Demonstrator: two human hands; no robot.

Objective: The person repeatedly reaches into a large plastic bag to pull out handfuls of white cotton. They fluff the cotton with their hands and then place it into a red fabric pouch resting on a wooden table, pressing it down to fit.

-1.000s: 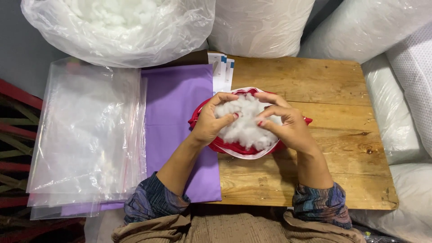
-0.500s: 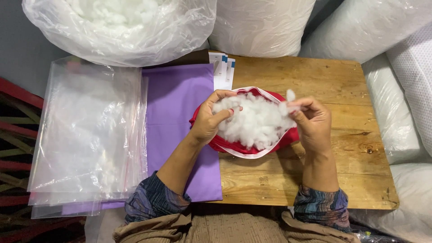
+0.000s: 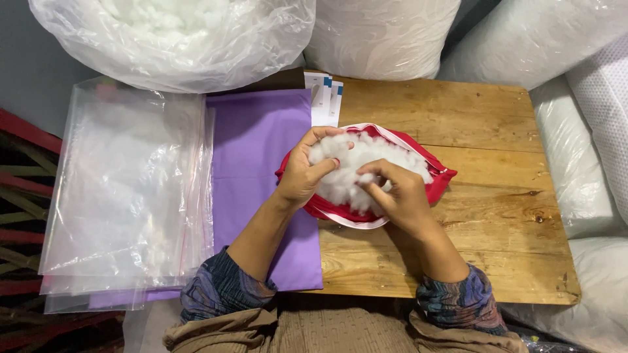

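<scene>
We see both hands on the white stuffing point(image 3: 356, 167) in the red cover point(image 3: 439, 183) mid-table — left hand point(image 3: 306, 171) curled, pinching a tuft; right hand point(image 3: 399, 196) half-closed, fingers pressed into the fluff.

Two hands: left hand point(image 3: 302, 175), right hand point(image 3: 400, 196). One red cover point(image 3: 439, 178), one lump of stuffing point(image 3: 361, 163), one purple cloth point(image 3: 261, 150), two paper slips point(image 3: 325, 98) at the tabletop's point(image 3: 458, 117) far edge.

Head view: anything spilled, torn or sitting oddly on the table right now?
Nothing stands out. The white stuffing stays inside the red cover, with both hands, left hand and right hand, pressed into it. The purple fabric and clear plastic bags lie flat.
</scene>
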